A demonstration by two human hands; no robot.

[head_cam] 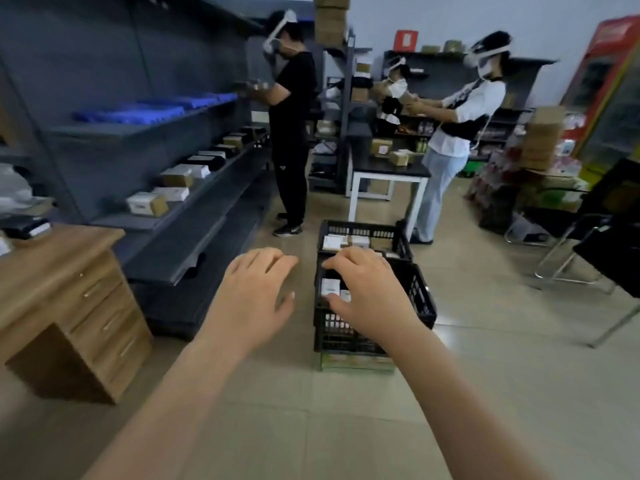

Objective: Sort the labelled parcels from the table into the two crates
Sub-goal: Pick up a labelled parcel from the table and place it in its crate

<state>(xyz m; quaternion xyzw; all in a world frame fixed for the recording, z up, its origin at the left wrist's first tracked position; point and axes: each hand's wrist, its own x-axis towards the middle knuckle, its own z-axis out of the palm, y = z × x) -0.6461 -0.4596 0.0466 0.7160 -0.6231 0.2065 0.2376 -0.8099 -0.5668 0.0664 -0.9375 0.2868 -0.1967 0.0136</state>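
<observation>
My right hand (367, 289) hovered over the near crate (420, 299), white parcel (329, 286) between thumb and fingers, couldn't tell if I'd pinched it; left hand (256, 289) spread empty, further left.

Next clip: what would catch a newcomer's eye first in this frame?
Filling the foreground, the left hand hovers open over the tiled floor, while the right hand spreads above the nearer black slatted plastic crate and a white-labelled parcel in it; a grip is unclear. A second black plastic crate with parcels sits right behind. Beyond, people in white head-worn rigs work at dark grey metal shelves.
</observation>
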